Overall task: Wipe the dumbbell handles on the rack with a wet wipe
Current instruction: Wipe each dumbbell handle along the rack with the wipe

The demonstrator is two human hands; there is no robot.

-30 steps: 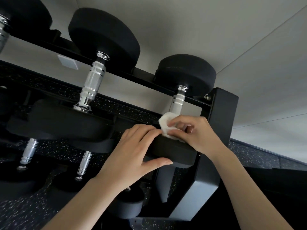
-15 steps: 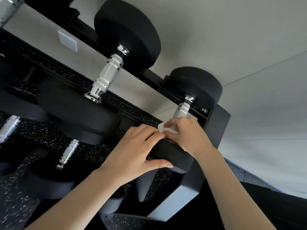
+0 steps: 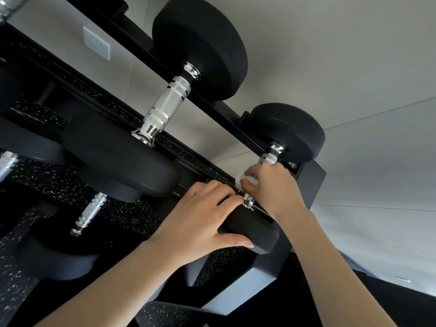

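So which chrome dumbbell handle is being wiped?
The rightmost handle, on the smallest black dumbbell: the right hand holds a white wipe round it.

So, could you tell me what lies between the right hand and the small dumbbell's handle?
The white wet wipe, pressed onto the handle by the right hand; the head view shows it.

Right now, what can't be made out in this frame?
Head view:
- Small dumbbell's handle: its middle is covered by the right hand and wet wipe.
- Its near head: top hidden under the left hand.
- Top-left handle: cut off by the frame edge.
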